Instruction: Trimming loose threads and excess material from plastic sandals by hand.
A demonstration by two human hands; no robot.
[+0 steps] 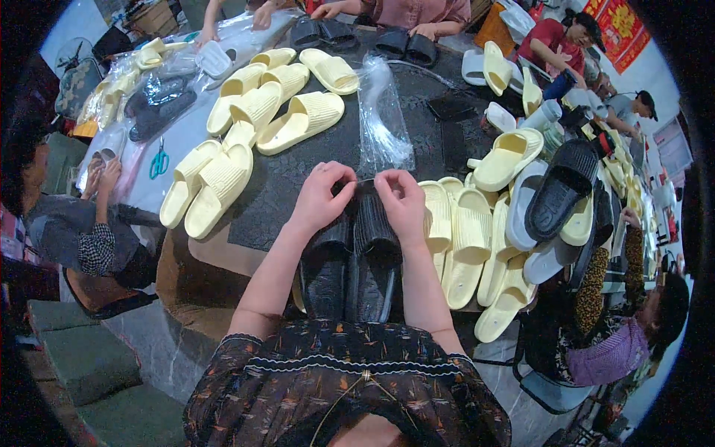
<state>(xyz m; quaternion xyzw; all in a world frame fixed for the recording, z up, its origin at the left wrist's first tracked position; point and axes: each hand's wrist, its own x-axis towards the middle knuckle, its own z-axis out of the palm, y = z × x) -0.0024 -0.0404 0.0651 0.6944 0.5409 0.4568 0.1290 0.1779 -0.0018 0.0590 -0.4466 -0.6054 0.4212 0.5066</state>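
Note:
Close together over a pair of black ribbed slippers at the table's near edge are my two hands. The fingers of my left hand are pinched together above the left slipper. My right hand pinches too, over the right one. A thin line seems to run between the fingertips; what it is cannot be made out. Just beyond my hands lies a clear plastic bag. Cream slippers lie in pairs to the left, and more cream slippers are beside my right forearm.
A black slipper tops a heap of white and cream ones at the right. Teal scissors lie on the plastic-covered table at the left. Co-workers' hands handle black slippers across the table. Other people sit on both sides.

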